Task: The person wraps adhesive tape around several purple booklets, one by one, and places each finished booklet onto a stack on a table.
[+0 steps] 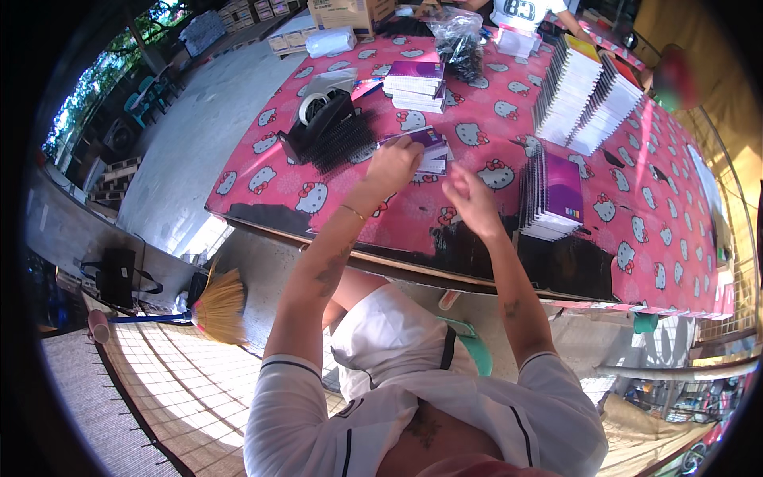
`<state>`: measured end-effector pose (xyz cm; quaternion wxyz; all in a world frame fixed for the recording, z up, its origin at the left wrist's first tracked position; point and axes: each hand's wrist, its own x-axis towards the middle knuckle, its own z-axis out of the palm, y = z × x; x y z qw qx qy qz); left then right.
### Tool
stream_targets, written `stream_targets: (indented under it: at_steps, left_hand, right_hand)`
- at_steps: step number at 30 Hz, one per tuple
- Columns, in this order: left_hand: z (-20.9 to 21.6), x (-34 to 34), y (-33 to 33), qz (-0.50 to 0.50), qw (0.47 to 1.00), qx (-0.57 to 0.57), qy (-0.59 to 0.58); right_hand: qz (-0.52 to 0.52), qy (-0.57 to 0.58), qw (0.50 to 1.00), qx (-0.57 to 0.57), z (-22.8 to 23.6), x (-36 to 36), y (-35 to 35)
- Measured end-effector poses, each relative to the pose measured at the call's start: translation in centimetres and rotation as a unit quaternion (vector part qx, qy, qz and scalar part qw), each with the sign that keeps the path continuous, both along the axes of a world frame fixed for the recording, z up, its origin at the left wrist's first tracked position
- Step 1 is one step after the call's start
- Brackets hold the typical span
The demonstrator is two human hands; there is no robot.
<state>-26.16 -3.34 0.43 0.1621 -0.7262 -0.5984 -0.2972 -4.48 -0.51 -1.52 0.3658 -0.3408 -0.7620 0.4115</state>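
Note:
My left hand [395,165] rests with its fingers curled on the near edge of a small purple-covered notebook [429,140], which lies on white pages on the table. To the right, my right hand [470,197] hovers just off the pages with its fingers loosely apart and nothing seen in it. Left of the notebook lies a bunch of black spiral binding coils [340,145]. They lie against a black tape dispenser [300,137] with a white roll [313,107]. Behind the notebook is a stack of purple notebooks [416,83].
Spiral-bound purple notebooks [551,195] stand at the right, with tall stacks of bound notebooks [568,91] behind. A clear bag of black coils [459,49] sits at the back, near another person [528,11]. The pink patterned tablecloth [493,111] is worn black along the front edge.

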Motion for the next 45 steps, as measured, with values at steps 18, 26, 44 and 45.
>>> stream_targets:
  at_steps: [18, 26, 44, 45]
  left_hand:
    - [-0.8, 1.2, 0.6, 0.076, 0.996, 0.049, -0.005]
    - [4.4, 2.8, -0.6, 0.137, 0.987, 0.080, 0.020]
    - [-3.9, 7.9, -10.7, -0.013, 0.957, -0.002, -0.291]
    - [-3.3, 7.7, -10.9, -0.037, 0.946, -0.022, -0.321]
  right_hand:
    - [-0.117, -0.212, 0.929, 0.279, 2.1, -5.6, 6.4]
    - [-0.024, 0.165, 0.986, 0.021, 3.7, -4.4, 6.4]
    - [0.070, 0.172, 0.969, -0.163, -1.9, 1.3, -4.4]
    - [0.077, 0.159, 0.971, -0.161, -1.7, 1.4, -4.6]
